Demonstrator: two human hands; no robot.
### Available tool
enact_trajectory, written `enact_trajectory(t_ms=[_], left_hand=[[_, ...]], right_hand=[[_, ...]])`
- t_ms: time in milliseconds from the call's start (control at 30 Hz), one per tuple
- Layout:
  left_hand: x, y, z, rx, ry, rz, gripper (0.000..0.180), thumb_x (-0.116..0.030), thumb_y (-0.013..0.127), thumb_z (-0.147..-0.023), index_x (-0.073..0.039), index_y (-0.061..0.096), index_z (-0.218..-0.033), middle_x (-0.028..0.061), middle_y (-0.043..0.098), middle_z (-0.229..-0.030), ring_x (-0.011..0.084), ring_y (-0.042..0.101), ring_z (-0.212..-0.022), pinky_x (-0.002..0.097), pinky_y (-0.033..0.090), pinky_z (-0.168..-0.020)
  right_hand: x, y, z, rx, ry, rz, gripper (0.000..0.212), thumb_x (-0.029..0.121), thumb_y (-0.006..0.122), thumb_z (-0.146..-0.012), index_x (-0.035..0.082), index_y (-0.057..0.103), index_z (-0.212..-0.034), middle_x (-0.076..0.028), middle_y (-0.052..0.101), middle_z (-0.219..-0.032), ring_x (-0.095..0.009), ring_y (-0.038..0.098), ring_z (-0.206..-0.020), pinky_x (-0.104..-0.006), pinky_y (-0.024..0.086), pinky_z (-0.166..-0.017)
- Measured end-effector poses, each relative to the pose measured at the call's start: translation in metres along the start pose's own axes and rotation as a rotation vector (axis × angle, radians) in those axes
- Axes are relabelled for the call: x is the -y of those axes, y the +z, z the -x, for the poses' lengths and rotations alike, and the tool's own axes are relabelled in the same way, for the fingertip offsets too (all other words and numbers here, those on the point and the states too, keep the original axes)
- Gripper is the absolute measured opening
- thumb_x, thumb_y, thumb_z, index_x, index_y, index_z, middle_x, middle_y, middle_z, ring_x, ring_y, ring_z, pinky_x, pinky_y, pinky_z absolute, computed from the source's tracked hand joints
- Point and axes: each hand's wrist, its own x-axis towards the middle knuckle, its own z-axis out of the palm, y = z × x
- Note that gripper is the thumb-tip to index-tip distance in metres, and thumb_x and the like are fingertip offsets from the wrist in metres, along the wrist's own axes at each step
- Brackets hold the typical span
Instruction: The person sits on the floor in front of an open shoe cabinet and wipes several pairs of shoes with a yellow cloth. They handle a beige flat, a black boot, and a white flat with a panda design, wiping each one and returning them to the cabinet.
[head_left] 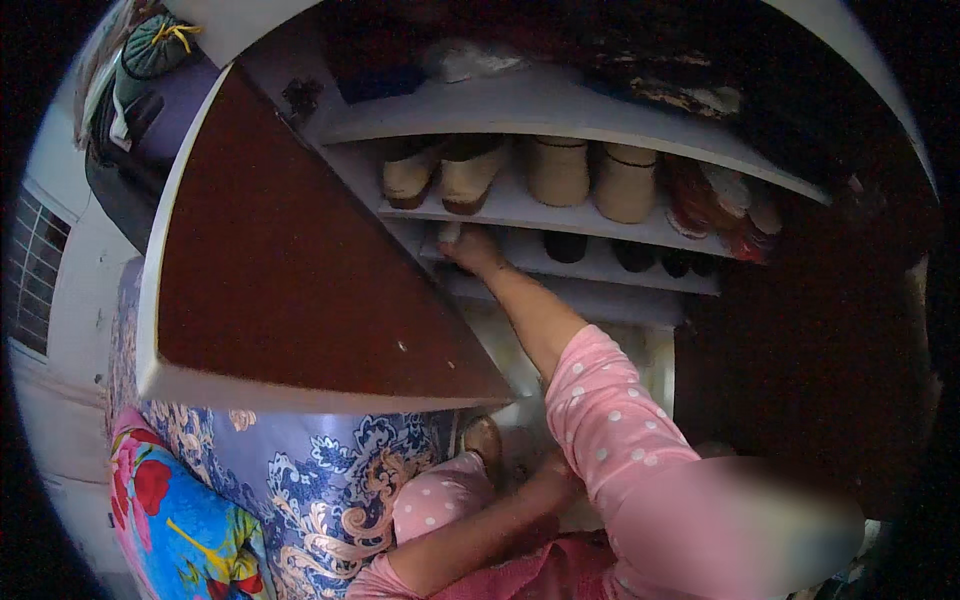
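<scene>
My right hand (472, 250) reaches into the cabinet, under the front edge of a white shelf (510, 213). Its fingers are curled round a small whitish thing (450, 232), too small and dim to name. Just above it on that shelf stand a pair of cream shoes with brown soles (467, 182) and a pair of beige shoes (560, 175). Several dark shoes (566, 247) sit on the lower shelf to the right of the hand. My left hand (557, 480) is low in front of me, beside my right sleeve, with its fingers hidden.
A dark brown cabinet door (280, 260) with a pale edge stands swung out at left. Reddish and whitish items (715, 200) fill the shelf's right end. Blue patterned fabric (330, 480) and a bright floral cloth (180, 510) lie below the door. One foot (483, 440) shows nearby.
</scene>
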Motion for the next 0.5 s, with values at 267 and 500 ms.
enact_trajectory(t_ms=[267, 500], left_hand=[[-0.026, 0.004, 0.007, 0.021, -0.003, 0.017, 0.045, -0.024, 0.066, -0.08, -0.003, 0.055, -0.117, 0.0152, 0.052, -0.124, 0.0208, 0.05, -0.112, 0.0353, 0.043, -0.091], [-0.004, -0.02, 0.003, -0.252, 0.475, -0.785, 0.04, -0.029, 0.062, -0.08, -0.005, 0.055, -0.111, 0.0159, 0.059, -0.102, 0.0362, 0.058, -0.094, 0.0433, 0.048, -0.079]], right_hand=[[-0.077, 0.015, -0.032, 0.028, -0.199, -0.045, 0.076, 0.028, 0.069, -0.077, 0.002, 0.033, -0.138, -0.021, 0.038, -0.14, -0.033, 0.038, -0.128, -0.0421, 0.035, -0.103], [-0.05, -0.123, 0.108, 0.735, 0.23, -0.301, 0.037, 0.017, 0.059, -0.086, 0.007, 0.053, -0.121, -0.007, 0.061, -0.103, -0.013, 0.059, -0.085, -0.0265, 0.048, -0.074]])
